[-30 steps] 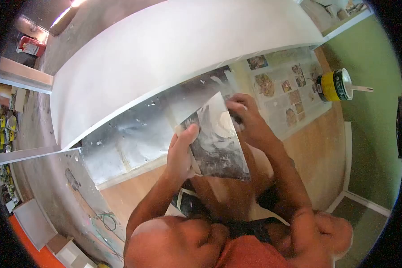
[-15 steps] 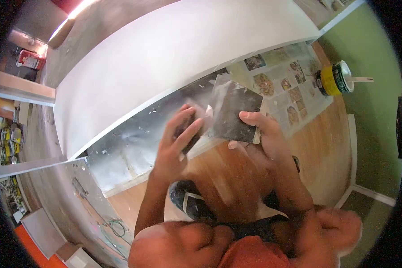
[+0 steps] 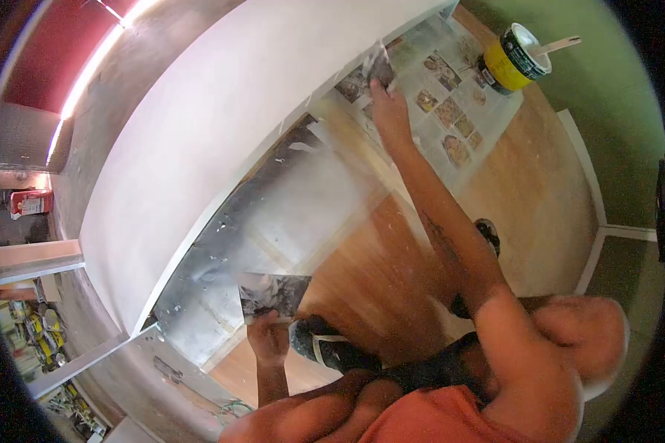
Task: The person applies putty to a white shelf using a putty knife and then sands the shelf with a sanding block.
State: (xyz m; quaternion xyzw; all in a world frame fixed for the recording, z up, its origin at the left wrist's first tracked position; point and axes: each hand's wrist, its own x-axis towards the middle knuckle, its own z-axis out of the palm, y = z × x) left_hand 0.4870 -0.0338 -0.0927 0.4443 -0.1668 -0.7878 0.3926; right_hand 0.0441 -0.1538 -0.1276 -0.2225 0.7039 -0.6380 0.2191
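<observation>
Across the upper left, a white panel (image 3: 192, 140) fills much of the view, its long lower edge running above the coverings spread on the wood floor (image 3: 524, 196). Beneath that edge lie a silver sheet (image 3: 303, 214) and a printed sheet (image 3: 465, 92), the two presumably placed there to shield the boards from drips. At the far side of the printed sheet stands a bucket (image 3: 513, 59), mouth upward, set aside where it leaves room for the arms yet probably within reach. A shoe (image 3: 329, 343) is planted near the silver sheet, likely for balance. The larger plate (image 3: 275, 294), flat and smeared dark and pale, is above the silver sheet, just beside the shoe; the left hand (image 3: 268, 341) clamps its near edge, thumb on the face and the other fingers hidden, a grip that seems meant to keep the face free. The right hand (image 3: 389, 107), arm outstretched, has its fingers closed on the smaller plate (image 3: 379, 68), beside the panel's lower edge; whether they touch cannot be told. Smallest, a stick (image 3: 558, 46) leans out of the bucket, its protruding end apparently left easy to grasp.
</observation>
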